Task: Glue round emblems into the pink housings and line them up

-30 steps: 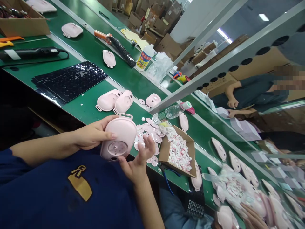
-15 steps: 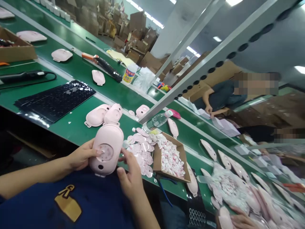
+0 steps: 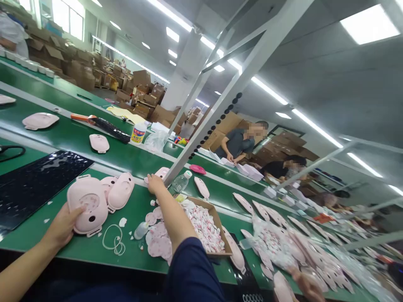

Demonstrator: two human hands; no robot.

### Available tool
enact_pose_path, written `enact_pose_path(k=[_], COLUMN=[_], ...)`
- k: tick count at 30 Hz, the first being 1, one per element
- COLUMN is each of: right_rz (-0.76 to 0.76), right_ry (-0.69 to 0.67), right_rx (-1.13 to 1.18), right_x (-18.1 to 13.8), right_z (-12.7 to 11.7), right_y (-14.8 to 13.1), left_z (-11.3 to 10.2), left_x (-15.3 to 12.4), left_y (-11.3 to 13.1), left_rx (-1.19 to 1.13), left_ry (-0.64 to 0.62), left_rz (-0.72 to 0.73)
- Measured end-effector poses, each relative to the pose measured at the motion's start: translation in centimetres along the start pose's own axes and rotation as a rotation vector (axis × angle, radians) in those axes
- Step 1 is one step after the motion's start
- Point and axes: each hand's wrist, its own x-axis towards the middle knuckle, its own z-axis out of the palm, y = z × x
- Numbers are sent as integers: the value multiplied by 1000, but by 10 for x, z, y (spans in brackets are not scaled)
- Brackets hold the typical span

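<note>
My left hand (image 3: 64,224) rests on a pink plastic shell (image 3: 87,204) that lies on the green table (image 3: 78,247), fingers curled on its near edge. My right hand (image 3: 155,183) reaches far across the table and closes over another pink shell (image 3: 163,171) beside a slanted grey post (image 3: 201,126). Two more pink shells (image 3: 118,190) lie just right of the one under my left hand. A heap of round pink stickers (image 3: 157,237) and a small cardboard box (image 3: 209,228) of white and pink bits sit under my right forearm.
A black sheet (image 3: 34,180) lies at the left. A clear water bottle (image 3: 181,181), a glue bottle (image 3: 137,133) and an orange-handled tool (image 3: 100,122) are farther back. Several pink shells (image 3: 277,218) line the right side. Other people work across the belt (image 3: 239,144).
The view has lifted. My left hand has put the pink shell down on the table at the left. My right hand has left it and stretched forward to the shell by the post.
</note>
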Motion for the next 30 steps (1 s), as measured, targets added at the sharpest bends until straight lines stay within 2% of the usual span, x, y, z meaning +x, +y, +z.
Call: enact_pose_path(k=[3,5,9,14,20,23,27,30], right_rz=[55,69,47,107,276,330,304,228], right_ry=[-140,-212,-271,-191,-270,-235,-114,-101], right_rx=[-46,-57,-72,-115,-143,-155,-151,-108], right_x=[23,29,19,2,36,44,33,17], right_z=[-1,3,19,29,16,1,-11,-15], right_y=[-1,0,4,7,-7,-9,-11,-11], left_z=[-1,-1,1,-1,-6,-6,-5,-5], left_x=[-4,-2,4,8,11,10,8,10], left_y=[5,7,7,1,-7,-9,-12,-13], left_rx=[65,94,104,85,33,22,-8,-4], left_ry=[-101,-120,-94,-56,-12,-22,18,50], left_rz=[-49,-67,-94,-121,-116,-101,-58,-31])
